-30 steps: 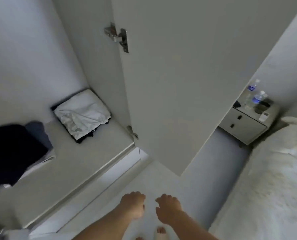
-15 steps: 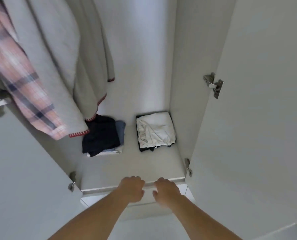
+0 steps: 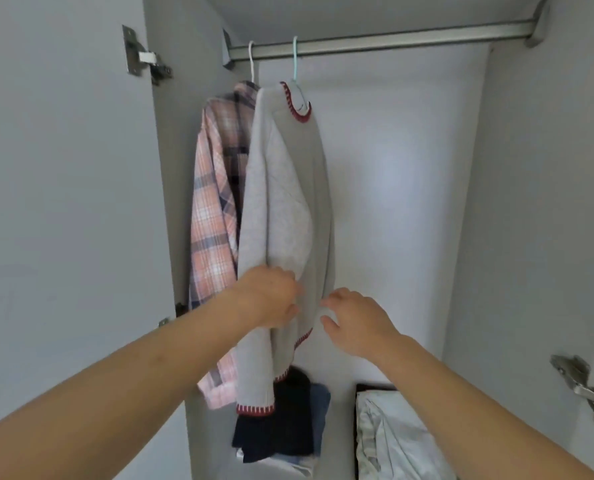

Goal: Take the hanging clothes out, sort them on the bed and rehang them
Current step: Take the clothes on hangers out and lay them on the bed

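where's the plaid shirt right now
In the head view the pink plaid shirt hangs at the rail's left end, just left of the grey sweater, against the wardrobe's left wall.

A: Your left hand (image 3: 271, 296) grips the grey sweater (image 3: 285, 209)?
B: Yes, low. Your right hand (image 3: 354, 320) sits just beside its hem, fingers loose. Plaid shirt (image 3: 216, 209) hangs left on the rail (image 3: 392, 39).

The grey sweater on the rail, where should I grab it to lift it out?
Probably grip the pale hanger's neck from the front right, just above the grey sweater collar. Its hook loops over the rail, so it must lift up; the plaid shirt crowds the left.
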